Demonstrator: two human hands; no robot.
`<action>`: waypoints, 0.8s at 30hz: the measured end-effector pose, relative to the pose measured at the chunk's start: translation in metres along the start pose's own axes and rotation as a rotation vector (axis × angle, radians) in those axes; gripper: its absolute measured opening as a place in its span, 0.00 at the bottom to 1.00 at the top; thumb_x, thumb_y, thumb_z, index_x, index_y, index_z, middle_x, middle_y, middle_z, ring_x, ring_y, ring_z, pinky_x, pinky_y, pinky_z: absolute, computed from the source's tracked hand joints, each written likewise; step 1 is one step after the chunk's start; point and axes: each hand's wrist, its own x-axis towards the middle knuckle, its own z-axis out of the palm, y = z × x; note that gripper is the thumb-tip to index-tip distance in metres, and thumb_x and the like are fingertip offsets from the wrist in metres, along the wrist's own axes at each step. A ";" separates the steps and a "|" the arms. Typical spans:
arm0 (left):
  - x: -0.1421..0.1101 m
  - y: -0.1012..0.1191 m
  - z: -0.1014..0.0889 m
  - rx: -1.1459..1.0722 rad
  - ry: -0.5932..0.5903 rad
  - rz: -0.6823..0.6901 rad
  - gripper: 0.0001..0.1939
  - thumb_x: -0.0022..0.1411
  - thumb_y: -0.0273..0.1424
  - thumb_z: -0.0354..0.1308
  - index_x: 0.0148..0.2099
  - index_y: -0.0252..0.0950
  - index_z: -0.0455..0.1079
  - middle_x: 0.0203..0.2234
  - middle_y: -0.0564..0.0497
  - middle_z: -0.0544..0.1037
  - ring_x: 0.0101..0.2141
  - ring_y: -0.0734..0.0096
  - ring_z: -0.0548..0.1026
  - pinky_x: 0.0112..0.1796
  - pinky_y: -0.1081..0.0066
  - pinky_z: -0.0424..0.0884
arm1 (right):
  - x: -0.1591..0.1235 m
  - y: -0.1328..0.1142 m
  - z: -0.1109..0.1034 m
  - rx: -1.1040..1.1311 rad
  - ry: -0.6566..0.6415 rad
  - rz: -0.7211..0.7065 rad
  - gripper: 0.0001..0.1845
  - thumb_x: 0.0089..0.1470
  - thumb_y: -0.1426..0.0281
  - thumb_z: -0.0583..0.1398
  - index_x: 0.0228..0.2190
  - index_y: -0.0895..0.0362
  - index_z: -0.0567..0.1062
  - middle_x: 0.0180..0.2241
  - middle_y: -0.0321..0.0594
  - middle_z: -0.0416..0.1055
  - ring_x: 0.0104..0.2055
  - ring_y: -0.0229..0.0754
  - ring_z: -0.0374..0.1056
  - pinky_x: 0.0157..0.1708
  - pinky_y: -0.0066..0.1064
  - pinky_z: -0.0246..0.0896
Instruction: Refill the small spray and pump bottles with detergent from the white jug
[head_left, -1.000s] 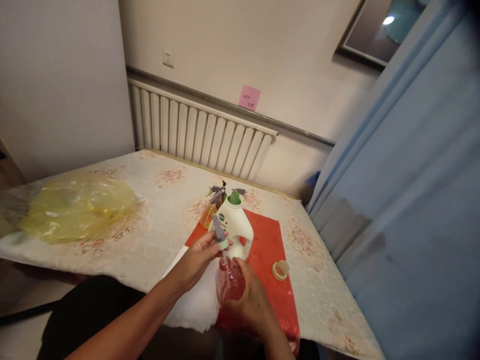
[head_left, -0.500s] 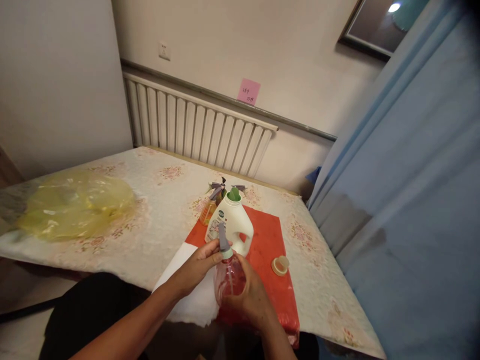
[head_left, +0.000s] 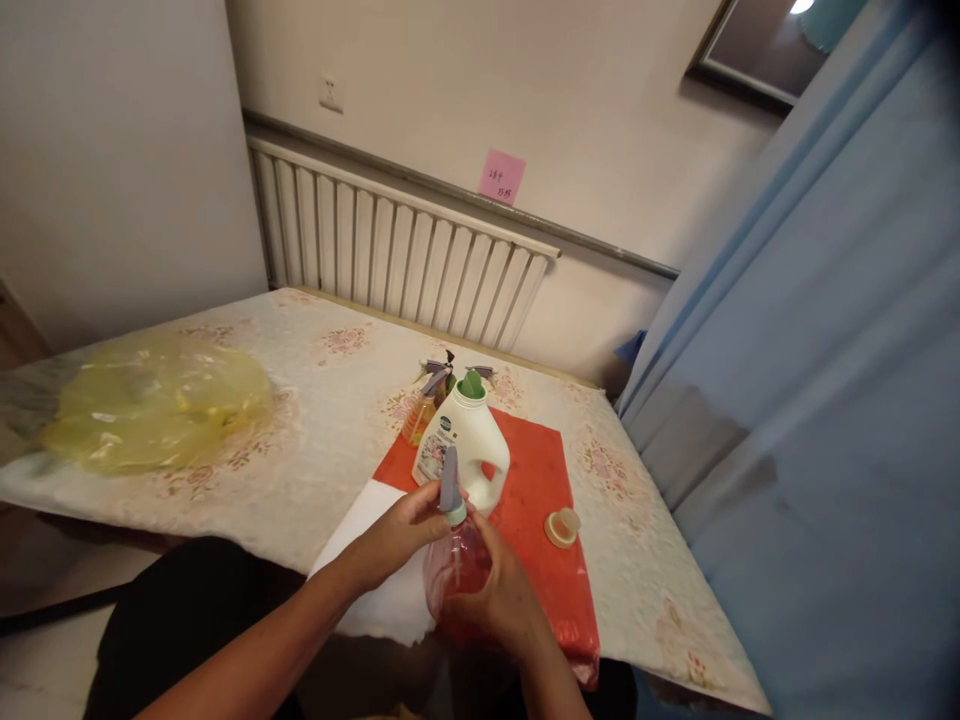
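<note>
Upright in front of me is a clear pinkish spray bottle (head_left: pixel 455 575) with a grey trigger head and pale green collar. My left hand (head_left: pixel 414 522) is closed on the trigger head and collar. Around the bottle's body, on its right side, my right hand (head_left: pixel 489 590) is wrapped. Just behind it stands a white detergent jug (head_left: pixel 480 438) with a handle, its cap off and a green spout showing in the neck. A pale cap (head_left: pixel 562 527) lies on the red sheet (head_left: pixel 536 490) to the right. The bottle's base is partly hidden by my right hand.
Behind the jug stand an orange spray bottle (head_left: pixel 420 418) and other dark trigger heads. A white sheet (head_left: pixel 375 590) lies left of the red one. Farther left, a crumpled yellow plastic bag (head_left: pixel 161 400) rests on the flowered tablecloth (head_left: pixel 322 430). A blue curtain (head_left: pixel 810 380) hangs at the right.
Both hands keep their hold on the spray bottle, which looks nearly unmoved. The view has shifted slightly.
</note>
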 end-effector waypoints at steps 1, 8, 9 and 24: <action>0.001 -0.002 0.001 -0.005 0.028 -0.001 0.18 0.58 0.36 0.66 0.51 0.41 0.74 0.44 0.49 0.79 0.49 0.57 0.73 0.52 0.62 0.65 | 0.000 0.001 0.001 -0.005 0.003 0.008 0.51 0.33 0.80 0.65 0.61 0.50 0.62 0.59 0.42 0.67 0.60 0.51 0.63 0.60 0.44 0.57; 0.006 -0.010 0.001 -0.014 0.102 -0.033 0.21 0.54 0.34 0.67 0.51 0.38 0.74 0.41 0.49 0.80 0.44 0.59 0.75 0.48 0.63 0.68 | 0.003 0.016 0.003 -0.022 0.022 0.038 0.50 0.34 0.79 0.65 0.61 0.53 0.62 0.59 0.44 0.67 0.60 0.52 0.64 0.60 0.45 0.58; 0.006 -0.009 0.001 -0.025 0.098 -0.020 0.22 0.54 0.33 0.67 0.52 0.38 0.73 0.42 0.49 0.80 0.45 0.59 0.75 0.48 0.63 0.68 | 0.003 0.017 0.003 -0.011 0.021 0.029 0.51 0.33 0.79 0.65 0.61 0.52 0.62 0.59 0.44 0.67 0.60 0.52 0.63 0.60 0.45 0.58; 0.012 -0.013 0.009 -0.143 0.122 0.029 0.27 0.54 0.31 0.68 0.57 0.39 0.70 0.50 0.46 0.78 0.49 0.57 0.75 0.50 0.62 0.68 | 0.004 0.015 0.001 0.030 0.038 0.011 0.51 0.32 0.79 0.66 0.60 0.51 0.63 0.59 0.43 0.67 0.60 0.51 0.64 0.60 0.43 0.58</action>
